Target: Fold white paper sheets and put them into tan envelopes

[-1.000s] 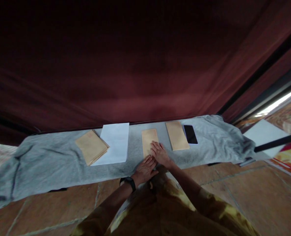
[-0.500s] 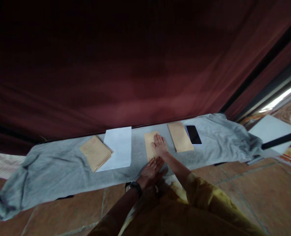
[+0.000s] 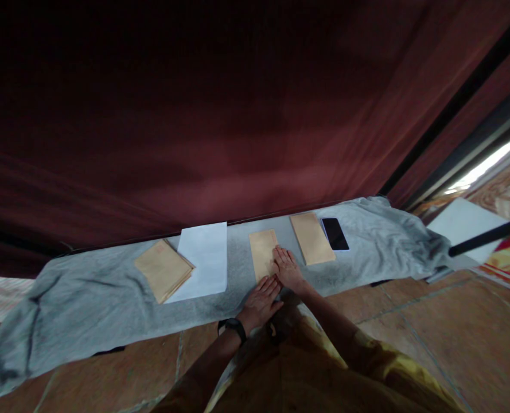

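A brown paper envelope [image 3: 261, 248] lies flat on the grey cloth in front of me. My left hand [image 3: 261, 299], with a dark watch on the wrist, rests with fingers stretched out over the envelope's near end. On its right edge lies my right hand [image 3: 287, 268], palm down and fingers extended. A stack of brown envelopes [image 3: 312, 240] sits just to the right. Farther left, another pile of brown envelopes [image 3: 162, 269] overlaps some white paper sheets [image 3: 207, 261]. Neither hand grasps anything.
The grey cloth [image 3: 104, 292] covers a long narrow table. A smartphone [image 3: 335, 234] lies beside the right envelope stack. Behind the table hangs a dark red curtain [image 3: 237, 143]. A black bar [image 3: 491, 234] juts in at the right, and brown tiles [image 3: 465, 327] cover the floor.
My right hand has slid from the upper middle of the envelope down to its right edge, uncovering more of it. The left hand stays at the near end.
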### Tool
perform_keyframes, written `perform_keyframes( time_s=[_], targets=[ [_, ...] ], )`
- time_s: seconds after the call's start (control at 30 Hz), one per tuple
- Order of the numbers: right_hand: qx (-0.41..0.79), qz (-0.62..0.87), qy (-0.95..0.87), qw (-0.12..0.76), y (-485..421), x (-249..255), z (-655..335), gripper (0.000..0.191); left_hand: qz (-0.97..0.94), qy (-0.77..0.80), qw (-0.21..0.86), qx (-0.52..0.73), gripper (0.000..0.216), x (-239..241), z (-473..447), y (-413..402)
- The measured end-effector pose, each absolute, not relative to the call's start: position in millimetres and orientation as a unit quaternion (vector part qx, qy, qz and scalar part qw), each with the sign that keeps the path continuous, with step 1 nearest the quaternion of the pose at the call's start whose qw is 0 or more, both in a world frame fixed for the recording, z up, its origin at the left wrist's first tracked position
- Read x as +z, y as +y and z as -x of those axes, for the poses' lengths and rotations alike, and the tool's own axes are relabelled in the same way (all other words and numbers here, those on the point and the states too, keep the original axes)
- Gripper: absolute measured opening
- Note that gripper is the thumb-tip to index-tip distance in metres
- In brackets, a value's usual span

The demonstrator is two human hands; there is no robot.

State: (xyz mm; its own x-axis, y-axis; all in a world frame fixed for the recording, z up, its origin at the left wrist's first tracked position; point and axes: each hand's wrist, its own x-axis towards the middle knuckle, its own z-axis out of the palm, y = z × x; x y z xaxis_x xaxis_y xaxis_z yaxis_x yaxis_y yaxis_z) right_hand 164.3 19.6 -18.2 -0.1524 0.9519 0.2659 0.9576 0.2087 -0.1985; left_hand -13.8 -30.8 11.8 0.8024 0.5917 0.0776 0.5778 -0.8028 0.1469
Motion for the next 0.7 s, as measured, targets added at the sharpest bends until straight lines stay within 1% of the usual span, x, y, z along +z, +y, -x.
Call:
perform_keyframes(
  time_s=[0.27, 0.37, 0.47, 0.57, 0.7],
  targets=[
    [0.018, 0.581, -0.795, 0.174, -39.1, -5.2, -179.6, 0.054, -0.941, 0.325, 0.061, 0.074, 0.052, 5.8, 17.4, -32.9],
    [0.031, 0.555, -0.814, 0.167, -61.2, 0.6, -187.1, 0.054, -0.929, 0.356, 0.066, 0.083, 0.051, 3.8, 18.3, -36.9],
    [0.036, 0.535, -0.828, 0.163, -74.3, 3.3, -192.0, 0.056, -0.912, 0.396, 0.053, 0.092, 0.055, -0.1, 12.0, -37.3],
    [0.034, 0.532, -0.831, 0.158, -78.1, 3.0, -192.7, 0.057, -0.899, 0.422, 0.044, 0.109, 0.059, -3.6, -1.7, -25.7],
    [0.037, 0.538, -0.827, 0.162, -77.2, 3.4, -190.7, 0.056, -0.879, 0.458, 0.059, 0.118, 0.061, -5.2, -21.4, 10.7]
  ],
)
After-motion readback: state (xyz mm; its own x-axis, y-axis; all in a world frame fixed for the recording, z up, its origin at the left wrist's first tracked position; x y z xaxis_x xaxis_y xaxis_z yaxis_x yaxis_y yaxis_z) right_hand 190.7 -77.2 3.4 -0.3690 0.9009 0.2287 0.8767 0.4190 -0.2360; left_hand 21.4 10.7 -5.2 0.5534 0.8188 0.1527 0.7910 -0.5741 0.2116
